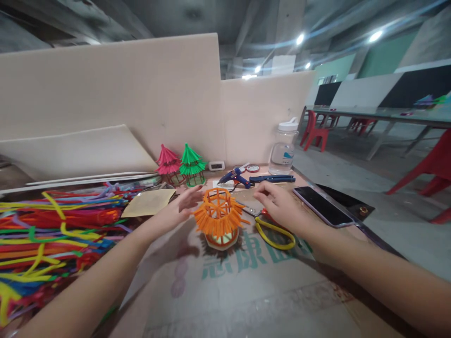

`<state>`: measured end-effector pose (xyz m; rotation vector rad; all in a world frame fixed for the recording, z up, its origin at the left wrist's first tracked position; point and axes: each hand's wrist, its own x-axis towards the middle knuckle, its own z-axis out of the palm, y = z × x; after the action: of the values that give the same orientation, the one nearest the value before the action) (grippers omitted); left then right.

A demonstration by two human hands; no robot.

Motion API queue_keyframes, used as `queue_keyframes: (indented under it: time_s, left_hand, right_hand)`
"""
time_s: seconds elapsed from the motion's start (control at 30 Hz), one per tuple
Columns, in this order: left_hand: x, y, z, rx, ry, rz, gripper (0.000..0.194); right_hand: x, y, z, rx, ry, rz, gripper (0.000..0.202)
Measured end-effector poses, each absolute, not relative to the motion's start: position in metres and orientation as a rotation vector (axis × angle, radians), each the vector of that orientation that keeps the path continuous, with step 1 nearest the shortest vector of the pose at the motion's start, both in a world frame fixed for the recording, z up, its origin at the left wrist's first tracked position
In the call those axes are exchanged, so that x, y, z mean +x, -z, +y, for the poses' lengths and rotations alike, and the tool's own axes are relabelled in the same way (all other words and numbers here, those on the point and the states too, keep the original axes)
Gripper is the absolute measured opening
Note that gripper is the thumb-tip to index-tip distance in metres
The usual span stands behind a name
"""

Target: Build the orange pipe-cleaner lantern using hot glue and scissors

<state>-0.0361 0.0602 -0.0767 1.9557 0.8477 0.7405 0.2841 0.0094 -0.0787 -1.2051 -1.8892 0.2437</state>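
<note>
An orange pipe-cleaner pavilion model [221, 216] stands upright on the table, with an open ring frame on top and a fringed roof around its middle. To its left is my left hand [186, 203], fingers stretched out and holding nothing. On the other side, my right hand [276, 199] hovers apart from the model, its fingers loosely bent and nothing visible in them. Beside and partly beneath that hand lie scissors [275, 234] with yellow-wrapped handles. A blue glue gun [235, 178] rests behind the model.
Many coloured pipe cleaners [63, 230] pile up at left, near a tan sheet [148, 203]. Pink [169, 162] and green [192, 164] pavilion models stand behind, beside a small digital clock [216, 165]. At right are blue-handled pliers [273, 179], a water bottle [283, 148] and a phone [322, 206].
</note>
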Motion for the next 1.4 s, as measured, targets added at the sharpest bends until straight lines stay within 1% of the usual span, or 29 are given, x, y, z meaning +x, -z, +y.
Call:
queue_keyframes:
  time_s: [0.07, 0.13, 0.23, 0.27, 0.37, 0.4, 0.53, 0.67, 0.8, 0.9, 1.07, 1.2, 1.23, 1.27, 1.33, 1.4]
  left_hand:
    - [-0.045, 0.098, 0.061, 1.928, -0.777, 0.866, 0.108]
    - [-0.049, 0.117, 0.056, 1.915, -0.821, 0.909, 0.110]
    - [-0.043, 0.136, 0.042, 1.940, -0.862, 1.010, 0.107]
    - [-0.039, 0.139, 0.036, 1.958, -0.876, 1.043, 0.104]
    - [-0.022, 0.137, 0.022, 2.036, -0.918, 1.101, 0.089]
    - [-0.017, 0.134, 0.019, 2.069, -0.928, 1.112, 0.082]
    - [-0.008, 0.130, 0.012, 2.206, -0.935, 1.146, 0.063]
    - [-0.013, 0.139, 0.013, 2.297, -0.906, 1.210, 0.040]
    - [-0.017, 0.145, 0.013, 2.344, -0.881, 1.285, 0.029]
    - [-0.015, 0.142, 0.011, 2.361, -0.843, 1.298, 0.025]
    - [-0.014, 0.135, 0.008, 2.358, -0.844, 1.341, 0.020]
    - [-0.030, 0.123, 0.011, 2.310, -0.985, 1.417, 0.040]
    - [-0.035, 0.117, 0.012, 2.286, -1.045, 1.451, 0.040]
    - [-0.039, 0.110, 0.013, 2.257, -1.109, 1.491, 0.035]
    - [-0.043, 0.089, 0.012, 2.209, -1.258, 1.535, 0.029]
    - [-0.037, 0.060, 0.007, 2.202, -1.339, 1.509, 0.031]
  right_hand:
    - [0.290, 0.098, 0.014, -1.277, -0.261, -1.919, 0.027]
    - [0.293, 0.116, 0.020, -1.307, -0.265, -1.976, 0.027]
    - [0.292, 0.133, 0.027, -1.297, -0.247, -2.095, 0.014]
    - [0.290, 0.136, 0.028, -1.281, -0.238, -2.136, 0.012]
    - [0.285, 0.140, 0.028, -1.235, -0.212, -2.225, 0.023]
    - [0.283, 0.140, 0.027, -1.224, -0.209, -2.240, 0.023]
    - [0.276, 0.141, 0.024, -1.204, -0.223, -2.235, 0.007]
    - [0.272, 0.145, 0.024, -1.221, -0.272, -2.142, 0.010]
    - [0.276, 0.150, 0.031, -1.263, -0.420, -1.955, 0.009]
    - [0.281, 0.150, 0.036, -1.253, -0.564, -1.802, 0.013]
    - [0.284, 0.138, 0.032, -1.194, -0.656, -1.630, 0.019]
    - [0.295, 0.110, 0.024, -1.143, -0.585, -1.546, 0.018]
    - [0.299, 0.101, 0.022, -1.129, -0.564, -1.533, 0.017]
    - [0.303, 0.091, 0.020, -1.118, -0.544, -1.538, 0.016]
    - [0.308, 0.072, 0.014, -1.110, -0.476, -1.619, 0.012]
    - [0.309, 0.052, 0.007, -1.115, -0.221, -1.844, 0.007]
